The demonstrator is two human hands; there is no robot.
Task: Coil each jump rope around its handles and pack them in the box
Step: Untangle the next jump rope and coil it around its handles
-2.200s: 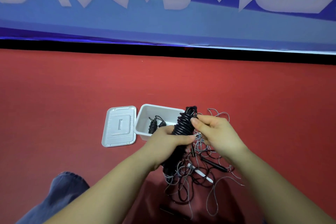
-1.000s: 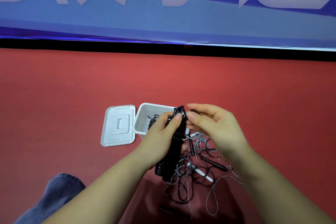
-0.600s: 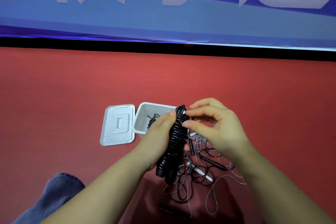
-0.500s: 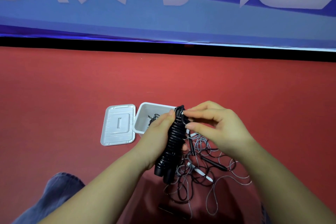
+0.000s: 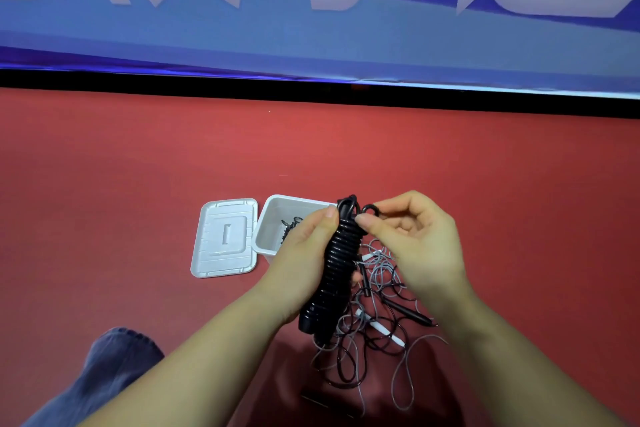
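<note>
A black jump rope point(image 5: 334, 270) is wound in tight turns around its two black handles. My left hand point(image 5: 304, 263) grips this bundle upright, thumb near its top. My right hand point(image 5: 415, 243) pinches a small loop of the rope's end beside the top of the bundle. Behind my left hand stands the open white box point(image 5: 277, 218), with a coiled black rope point(image 5: 289, 229) inside. Under my hands lies a tangle of grey and black loose ropes point(image 5: 377, 322) with black and white handles.
The white lid point(image 5: 225, 239) lies flat on the red floor to the left of the box. A blue banner wall point(image 5: 311, 28) runs across the back. My knee in blue trousers point(image 5: 114, 357) is at the lower left.
My right hand has drawn the rope's end out to the right of the bundle's top into a small loop. The left hand keeps hold of the bundle.
</note>
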